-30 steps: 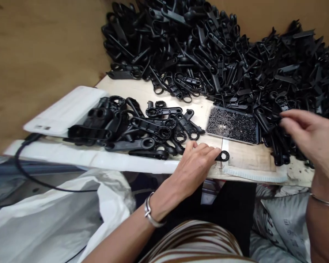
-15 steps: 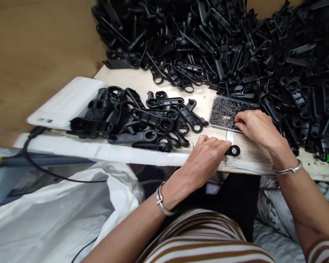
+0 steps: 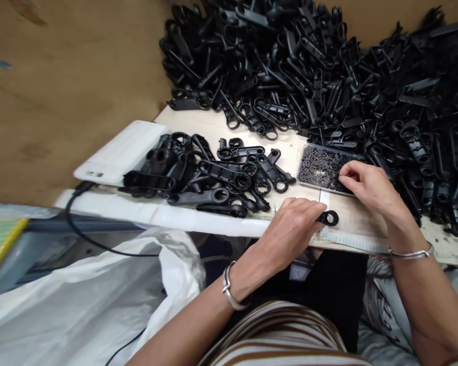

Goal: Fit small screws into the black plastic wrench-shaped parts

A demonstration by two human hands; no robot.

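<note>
My left hand (image 3: 293, 231) is closed around a black plastic part (image 3: 331, 218) at the table's front edge; only the ringed end of the part shows beyond my fingertips. Thumb and fingers of my right hand (image 3: 366, 185) are pinched together over the right side of a clear shallow box (image 3: 299, 184). Small dark pieces (image 3: 316, 161) fill that box. Whatever is between my right fingertips is too small to make out.
Left of the box lies a group of black parts (image 3: 213, 175), against a white flat device (image 3: 114, 155) with a black cable (image 3: 70, 218). A large heap of black parts (image 3: 290, 66) covers the back and right. A white bag (image 3: 110, 300) hangs in front.
The view has shifted, so the table's things appear further right and lower. My right hand stays over the box, its fingertips pinched, and my left hand still holds the black part.
</note>
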